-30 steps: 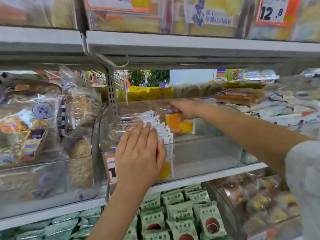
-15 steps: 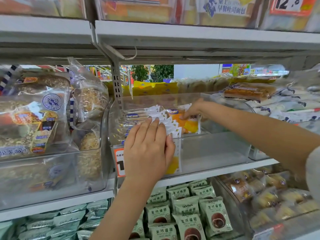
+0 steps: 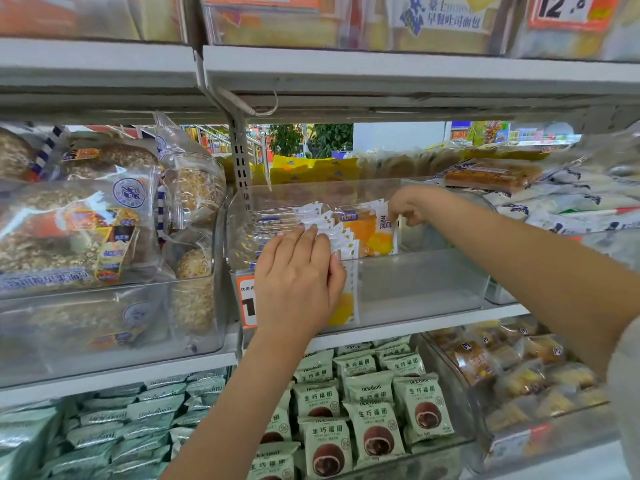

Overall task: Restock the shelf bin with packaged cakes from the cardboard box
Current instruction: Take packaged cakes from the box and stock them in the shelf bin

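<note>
1. Shop shelving (image 3: 346,69) carries clear bins; bagged oat breads (image 3: 79,233) fill the left one
2. Middle shelf bin (image 3: 433,282) holds a row of packaged cakes (image 3: 346,233) standing along its left wall
3. Left hand (image 3: 298,282) lies flat, fingers straight, against the row's front packets
4. Right hand (image 3: 407,206), over the bin's back edge, pinches the rearmost cake pack (image 3: 372,230)

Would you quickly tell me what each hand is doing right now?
Left hand: open, straight fingers pressing the row of packaged cakes.
Right hand: closed, pinching the rearmost cake packet.
</note>
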`<state>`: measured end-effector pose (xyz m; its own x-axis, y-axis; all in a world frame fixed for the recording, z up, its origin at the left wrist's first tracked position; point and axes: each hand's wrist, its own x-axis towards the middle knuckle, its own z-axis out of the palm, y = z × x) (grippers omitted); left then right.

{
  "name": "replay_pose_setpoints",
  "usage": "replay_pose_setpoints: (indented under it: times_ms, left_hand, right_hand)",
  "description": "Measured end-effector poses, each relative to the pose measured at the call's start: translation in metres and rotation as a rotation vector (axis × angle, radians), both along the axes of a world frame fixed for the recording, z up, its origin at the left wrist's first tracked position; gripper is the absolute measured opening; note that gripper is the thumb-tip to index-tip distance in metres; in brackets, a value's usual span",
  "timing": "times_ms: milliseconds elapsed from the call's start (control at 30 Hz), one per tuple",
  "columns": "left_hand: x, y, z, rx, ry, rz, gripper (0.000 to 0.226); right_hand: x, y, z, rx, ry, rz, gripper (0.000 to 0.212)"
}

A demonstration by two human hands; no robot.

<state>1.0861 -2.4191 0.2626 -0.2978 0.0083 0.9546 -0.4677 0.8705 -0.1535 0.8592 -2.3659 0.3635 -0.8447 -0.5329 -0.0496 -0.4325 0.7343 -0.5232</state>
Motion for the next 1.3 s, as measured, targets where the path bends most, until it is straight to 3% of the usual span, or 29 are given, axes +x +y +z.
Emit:
replay_pose_setpoints:
  times_ms: [67,167,267,333,400,500,600,767,900,1000,1100,1200,1300]
  left_hand:
    - [0.002,0.002,0.003,0.036,-0.053,-0.005,0.048]
    - [0.010,0.006,0.007,0.084,-0.127,-0.057,0.052]
    - [0.032,0.020,-0.004,0.039,-0.078,-0.233,0.043]
    - [0.055,0.038,-0.031,-0.014,-0.052,-0.329,0.035]
    - [0.080,0.058,-0.075,-0.040,-0.100,-0.385,0.032]
    - [0.113,0.081,-0.158,-0.010,-0.341,-0.395,0.027]
    - [0.148,0.100,-0.244,0.153,-0.684,-0.328,0.031]
    - [0.226,0.122,-0.356,0.691,-1.147,-0.112,0.036]
    - [0.277,0.137,-0.408,1.057,-1.351,0.112,0.054]
    - [0.283,0.148,-0.422,1.275,-1.388,0.087,0.055]
    - [0.282,0.152,-0.424,1.276,-1.437,0.072,0.042]
    - [0.282,0.152,-0.424,1.262,-1.446,0.096,0.039]
    - [0.282,0.148,-0.423,1.324,-1.384,0.107,0.041]
  right_hand:
    - [0.018,0.014,0.003,-0.142,0.153,-0.028,0.031]
    - [0.051,0.038,-0.001,-0.439,0.242,-0.012,0.042]
    - [0.107,0.077,-0.021,-0.814,0.361,0.077,0.046]
    - [0.154,0.109,-0.052,-1.051,0.475,0.086,0.038]
    - [0.193,0.136,-0.106,-1.153,0.547,0.065,0.031]
    - [0.237,0.164,-0.215,-1.026,0.427,0.049,0.024]
    - [0.269,0.187,-0.320,-0.689,0.231,0.060,0.037]
    - [0.298,0.216,-0.456,-0.005,-0.097,0.200,0.025]
    - [0.323,0.218,-0.515,0.414,-0.394,0.304,0.047]
    - [0.341,0.224,-0.533,0.501,-0.479,0.185,0.074]
    - [0.335,0.221,-0.532,0.521,-0.614,0.051,0.084]
    - [0.320,0.215,-0.518,0.423,-0.691,-0.022,0.036]
    - [0.312,0.215,-0.527,0.270,-0.817,-0.263,0.038]
